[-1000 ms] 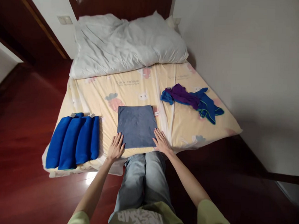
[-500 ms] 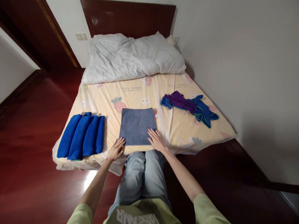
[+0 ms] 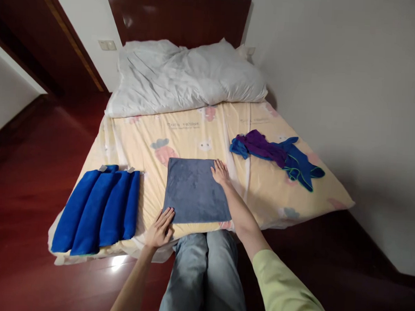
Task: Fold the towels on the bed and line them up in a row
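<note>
A grey-blue folded towel (image 3: 193,192) lies flat near the foot edge of the bed (image 3: 180,135). My left hand (image 3: 160,227) rests open at the towel's near left corner, fingers flat. At the towel's far right corner my right hand (image 3: 220,171) lies with fingers spread, arm stretched along the towel's right edge. Neither hand holds anything.
Several rolled bright blue towels (image 3: 98,208) lie side by side at the bed's left. A loose heap of purple and blue cloths (image 3: 275,154) sits at the right. A white crumpled duvet (image 3: 187,75) covers the head end. Dark red floor surrounds the bed; a wall runs along the right.
My right hand has slid from the towel's near right corner up to its far right corner. My left hand has stayed at the near left corner. The view has shifted slightly.
</note>
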A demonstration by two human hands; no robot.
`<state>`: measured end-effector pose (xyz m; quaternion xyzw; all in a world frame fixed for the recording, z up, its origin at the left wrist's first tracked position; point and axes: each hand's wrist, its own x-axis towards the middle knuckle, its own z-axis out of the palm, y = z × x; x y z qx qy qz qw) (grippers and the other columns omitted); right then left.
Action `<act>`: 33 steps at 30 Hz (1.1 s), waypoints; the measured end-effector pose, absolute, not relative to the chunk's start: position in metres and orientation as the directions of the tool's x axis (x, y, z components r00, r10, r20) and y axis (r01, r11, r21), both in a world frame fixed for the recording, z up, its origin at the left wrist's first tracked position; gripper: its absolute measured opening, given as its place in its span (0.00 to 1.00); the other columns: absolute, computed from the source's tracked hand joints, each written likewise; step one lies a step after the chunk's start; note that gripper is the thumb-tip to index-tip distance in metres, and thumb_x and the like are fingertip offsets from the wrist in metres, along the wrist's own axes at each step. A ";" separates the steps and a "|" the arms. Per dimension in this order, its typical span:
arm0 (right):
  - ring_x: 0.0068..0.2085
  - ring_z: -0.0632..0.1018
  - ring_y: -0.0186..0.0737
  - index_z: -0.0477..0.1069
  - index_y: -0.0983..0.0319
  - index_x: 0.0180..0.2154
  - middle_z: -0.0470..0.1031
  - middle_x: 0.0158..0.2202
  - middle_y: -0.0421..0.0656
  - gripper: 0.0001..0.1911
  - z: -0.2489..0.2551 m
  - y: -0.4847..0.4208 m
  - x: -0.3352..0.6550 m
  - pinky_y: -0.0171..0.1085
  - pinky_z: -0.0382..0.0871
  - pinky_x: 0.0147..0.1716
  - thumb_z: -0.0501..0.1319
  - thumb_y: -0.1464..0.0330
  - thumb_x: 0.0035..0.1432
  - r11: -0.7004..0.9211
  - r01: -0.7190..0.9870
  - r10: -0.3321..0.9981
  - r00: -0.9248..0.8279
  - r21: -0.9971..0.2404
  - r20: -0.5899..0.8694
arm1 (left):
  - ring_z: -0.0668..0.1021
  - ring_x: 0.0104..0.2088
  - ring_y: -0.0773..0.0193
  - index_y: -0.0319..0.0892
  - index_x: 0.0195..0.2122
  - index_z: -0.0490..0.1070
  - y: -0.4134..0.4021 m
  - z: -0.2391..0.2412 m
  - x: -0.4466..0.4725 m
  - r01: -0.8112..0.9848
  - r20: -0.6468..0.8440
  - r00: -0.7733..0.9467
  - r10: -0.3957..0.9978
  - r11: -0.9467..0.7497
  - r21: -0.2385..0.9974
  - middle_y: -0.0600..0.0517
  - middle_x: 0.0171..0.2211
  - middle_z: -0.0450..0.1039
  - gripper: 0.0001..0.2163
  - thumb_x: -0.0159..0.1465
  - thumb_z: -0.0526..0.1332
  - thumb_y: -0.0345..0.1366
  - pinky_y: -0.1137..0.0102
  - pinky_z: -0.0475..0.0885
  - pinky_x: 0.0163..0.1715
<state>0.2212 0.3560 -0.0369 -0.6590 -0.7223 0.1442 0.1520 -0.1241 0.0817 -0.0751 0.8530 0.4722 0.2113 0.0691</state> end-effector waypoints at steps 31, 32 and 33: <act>0.63 0.79 0.46 0.80 0.56 0.56 0.81 0.58 0.44 0.24 -0.060 0.105 0.291 0.51 0.72 0.67 0.59 0.76 0.61 0.428 0.549 0.903 -0.290 -0.718 0.317 | 0.75 0.65 0.54 0.43 0.58 0.77 0.088 -0.070 -0.121 0.592 0.276 0.078 0.958 -0.267 0.761 0.47 0.62 0.76 0.25 0.62 0.53 0.28 0.51 0.67 0.71; 0.62 0.79 0.46 0.80 0.57 0.56 0.81 0.58 0.45 0.24 -0.061 0.106 0.292 0.50 0.73 0.66 0.61 0.75 0.60 0.410 0.539 0.912 -0.272 -0.736 0.308 | 0.76 0.65 0.54 0.43 0.58 0.78 0.088 -0.070 -0.121 0.592 0.269 0.075 0.960 -0.260 0.763 0.47 0.61 0.76 0.25 0.62 0.54 0.28 0.51 0.67 0.70; 0.61 0.80 0.46 0.81 0.58 0.55 0.80 0.58 0.46 0.23 -0.063 0.107 0.293 0.50 0.73 0.66 0.62 0.75 0.59 0.384 0.530 0.923 -0.244 -0.756 0.297 | 0.76 0.64 0.54 0.43 0.58 0.78 0.088 -0.070 -0.120 0.592 0.262 0.077 0.962 -0.256 0.764 0.47 0.61 0.76 0.25 0.61 0.54 0.28 0.51 0.67 0.70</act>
